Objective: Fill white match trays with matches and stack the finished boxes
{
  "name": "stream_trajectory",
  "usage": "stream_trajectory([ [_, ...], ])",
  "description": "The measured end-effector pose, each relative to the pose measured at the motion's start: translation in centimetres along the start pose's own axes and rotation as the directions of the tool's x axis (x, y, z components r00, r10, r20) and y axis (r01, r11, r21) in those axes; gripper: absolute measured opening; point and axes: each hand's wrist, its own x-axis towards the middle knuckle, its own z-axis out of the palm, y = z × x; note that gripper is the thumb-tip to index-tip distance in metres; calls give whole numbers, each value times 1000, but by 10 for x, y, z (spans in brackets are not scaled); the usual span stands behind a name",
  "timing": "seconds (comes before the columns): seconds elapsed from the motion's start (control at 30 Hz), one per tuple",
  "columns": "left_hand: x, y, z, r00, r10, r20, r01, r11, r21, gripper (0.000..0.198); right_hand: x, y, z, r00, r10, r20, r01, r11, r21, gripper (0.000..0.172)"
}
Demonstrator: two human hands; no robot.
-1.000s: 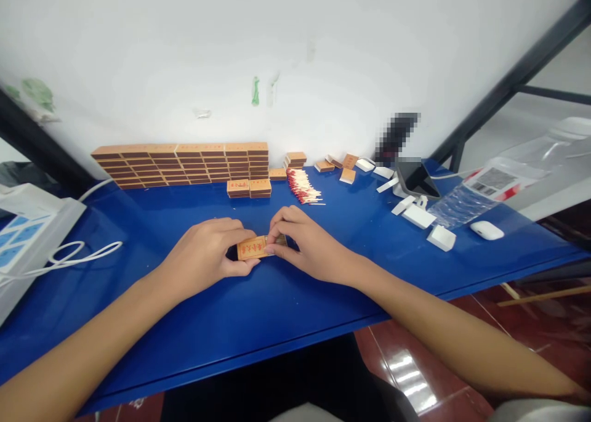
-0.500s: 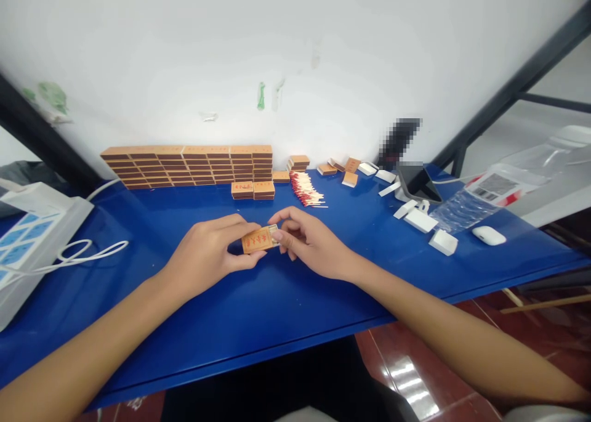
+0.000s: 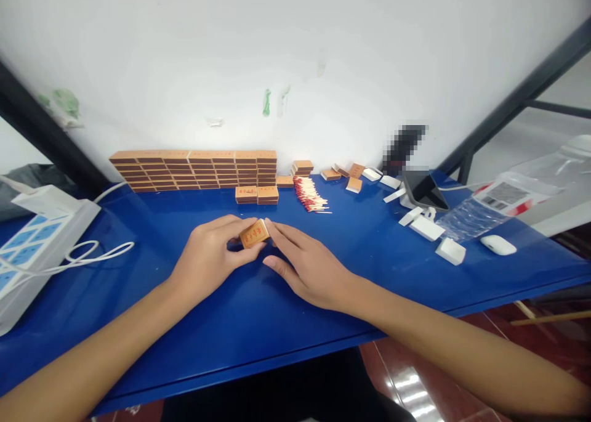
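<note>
A yellow-orange matchbox (image 3: 253, 234) with red lettering is pinched between the thumb and fingers of my left hand (image 3: 210, 249), tilted a little above the blue table. The tray is nearly all inside the sleeve; only a thin pale edge shows at the right end. My right hand (image 3: 309, 262) has its straight fingers against that end, with the thumb held apart below and nothing gripped. Beyond the hands lies a pile of red-tipped matches (image 3: 310, 194). Left of it, a short stack of matchboxes (image 3: 257, 194) stands before a long wall of stacked matchboxes (image 3: 194, 170).
Loose matchboxes (image 3: 354, 185) lie at the back right, near white boxes (image 3: 427, 228), a dark-screened device (image 3: 425, 191), a plastic bag (image 3: 480, 206) and a white case (image 3: 498, 244). On the left, a power strip (image 3: 41, 243) and a looped white cable (image 3: 108, 251) take up the blue table (image 3: 221, 336).
The matchbox tray, showing at the right end before, has slid into the sleeve. My right fingers have straightened from a curl, and the thumb has come away from the box.
</note>
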Motion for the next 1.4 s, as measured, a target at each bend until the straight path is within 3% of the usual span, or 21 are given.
stream_trajectory([
  [0.3,-3,-7,5,998,42,51,-44,998,43,35,3,3,5,999,-42,0,41,977,-210,49],
  [0.5,-5,-7,6,989,130,68,-134,989,58,45,9,15,-1,993,-86,-81,73,985,-155,53],
  [0.7,-6,-3,7,999,40,2,-40,997,68,52,22,40,-18,983,-183,-6,170,926,-336,40],
  [0.77,-5,-2,6,999,22,-40,-16,991,131,51,32,57,-33,988,-151,-9,136,913,-384,37],
  [0.9,-5,-3,5,997,38,-66,-24,981,194,48,64,99,-66,994,99,-47,-109,885,-453,35],
  [1.0,-6,-7,7,996,78,-54,-63,971,229,47,91,122,-76,974,227,-1,-196,840,-506,39],
  [1.27,-6,-11,9,993,111,-46,-96,961,260,44,130,136,-51,961,265,83,-189,842,-505,25],
  [1.4,-7,-10,9,992,118,-32,-106,961,255,44,128,147,-61,973,225,53,-178,876,-449,24],
])
